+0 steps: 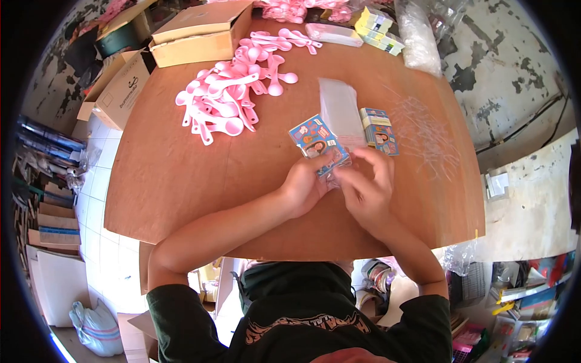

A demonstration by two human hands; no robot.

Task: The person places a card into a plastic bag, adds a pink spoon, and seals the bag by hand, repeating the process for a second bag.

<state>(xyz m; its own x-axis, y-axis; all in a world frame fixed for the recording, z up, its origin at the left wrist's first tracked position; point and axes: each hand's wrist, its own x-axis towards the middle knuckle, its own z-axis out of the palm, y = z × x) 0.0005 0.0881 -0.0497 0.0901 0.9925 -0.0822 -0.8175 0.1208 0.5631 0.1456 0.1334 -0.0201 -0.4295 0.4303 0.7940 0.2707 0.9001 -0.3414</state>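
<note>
A blue printed card (316,143) with pictures on it is held tilted in my left hand (305,184), the thumb pressed on its lower part. My right hand (370,187) is closed close beside it, fingers pinched on a clear plastic bag (332,181) that shows at the card's lower end. How far the bag reaches around the card is hidden by my fingers. Just beyond lies a stack of clear plastic bags (339,109). To its right is a bundle of similar blue cards (381,134) with a pale band around it.
A heap of pink plastic spoons (224,100) covers the table's (163,181) back left. Thin clear strips (426,136) lie scattered at right. Along the far edge stand a cardboard box (196,39), yellowish packs (378,30) and a clear plastic roll (419,42).
</note>
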